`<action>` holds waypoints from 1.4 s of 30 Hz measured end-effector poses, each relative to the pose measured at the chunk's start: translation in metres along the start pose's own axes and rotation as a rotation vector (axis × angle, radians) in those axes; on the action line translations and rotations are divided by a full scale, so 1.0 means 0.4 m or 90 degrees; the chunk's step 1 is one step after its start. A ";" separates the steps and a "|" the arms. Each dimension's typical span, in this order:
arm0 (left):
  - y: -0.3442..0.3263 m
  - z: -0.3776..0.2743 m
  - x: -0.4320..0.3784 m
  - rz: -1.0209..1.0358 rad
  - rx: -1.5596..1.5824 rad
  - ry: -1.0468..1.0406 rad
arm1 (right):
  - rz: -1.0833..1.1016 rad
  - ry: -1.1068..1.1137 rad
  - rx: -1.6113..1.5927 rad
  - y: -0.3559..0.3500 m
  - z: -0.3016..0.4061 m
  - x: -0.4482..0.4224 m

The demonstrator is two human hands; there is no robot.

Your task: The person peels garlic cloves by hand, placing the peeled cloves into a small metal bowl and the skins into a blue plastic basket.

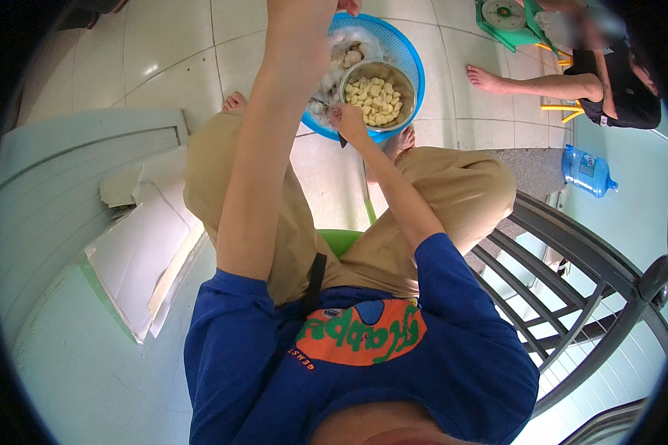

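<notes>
A blue plastic basket (421,72) sits on the floor between my feet. Inside it is a steel bowl (406,89) of pale peeled garlic cloves (376,100). Beside the bowl, a clear plastic bag (370,38) holds what look like garlic bulbs (352,57). My right hand (349,118) is closed at the bowl's near left rim. A small dark tool (342,141) sticks out below its fingers; its other end is hidden. My left arm reaches over the basket's left side. Only some fingers of my left hand (350,5) show at the top edge, so their grip is unclear.
A person (612,92) sits on a yellow-legged stool at the upper right, beside a green dial scale (504,14). A blue water bottle (587,171) lies by the wall. A dark metal railing (576,236) runs along my right, and white panels (139,245) lean at my left.
</notes>
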State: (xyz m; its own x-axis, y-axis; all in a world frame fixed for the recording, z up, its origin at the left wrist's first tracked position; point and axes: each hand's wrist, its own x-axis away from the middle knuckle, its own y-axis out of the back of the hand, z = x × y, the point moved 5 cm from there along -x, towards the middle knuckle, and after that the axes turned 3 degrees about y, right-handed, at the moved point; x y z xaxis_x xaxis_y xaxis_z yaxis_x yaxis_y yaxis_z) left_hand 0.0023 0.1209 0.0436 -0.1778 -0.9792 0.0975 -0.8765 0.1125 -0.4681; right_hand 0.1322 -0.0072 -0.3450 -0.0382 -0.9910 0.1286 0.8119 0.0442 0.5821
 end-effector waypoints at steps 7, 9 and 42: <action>-0.020 -0.004 0.002 0.061 0.006 0.001 | -0.012 0.002 -0.097 0.051 0.056 -0.030; -0.021 0.011 0.000 0.049 0.017 0.012 | -0.060 0.035 -0.069 0.103 0.130 -0.046; -0.111 0.012 0.032 0.179 -0.140 -0.042 | -0.287 0.427 -0.115 0.779 0.804 -0.013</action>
State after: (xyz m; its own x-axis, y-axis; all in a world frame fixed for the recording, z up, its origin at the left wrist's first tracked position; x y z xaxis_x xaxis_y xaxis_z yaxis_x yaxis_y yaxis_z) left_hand 0.0410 0.1025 0.0614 -0.4022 -0.9130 -0.0681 -0.8740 0.4050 -0.2684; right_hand 0.1979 0.0525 0.0938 -0.0734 -0.7760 -0.6264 0.8852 -0.3400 0.3175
